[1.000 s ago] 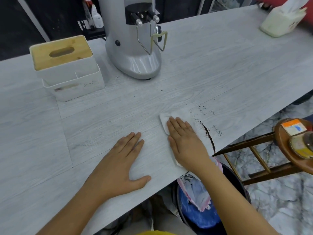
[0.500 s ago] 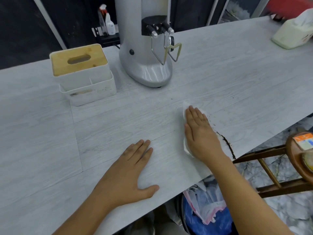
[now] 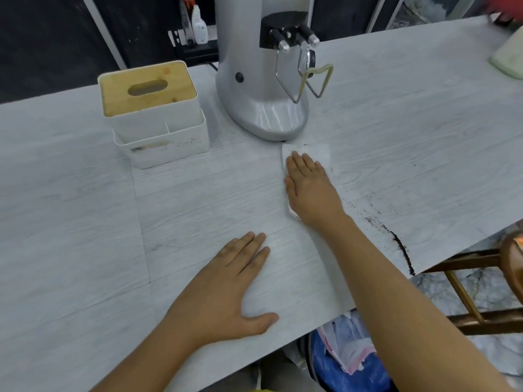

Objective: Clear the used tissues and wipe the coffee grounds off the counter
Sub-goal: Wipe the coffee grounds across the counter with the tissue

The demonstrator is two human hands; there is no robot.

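R hand (image 3: 310, 190) flat, fingers spread, pressing tissue (image 3: 318, 154) by grinder (image 3: 266, 89). L hand (image 3: 226, 290) flat, empty. Suggest: keep firm pressure, sweep twd grounds (image 3: 400, 247) at 4 o'clock.

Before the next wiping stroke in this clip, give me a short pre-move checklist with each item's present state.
1. Tissue flat under the right hand: ok, palm pressed on it, just in front of the grinder base.
2. Left hand clear of the wiping path: ok, resting flat on the counter, empty.
3. Grounds gone: not ok, a dark line of coffee grounds runs to the counter edge, to the right of the right forearm.
4. Bin placed to catch grounds: cannot tell, it sits below the edge but left of that line.
5. Tissue clean enough underneath: cannot tell, hidden.
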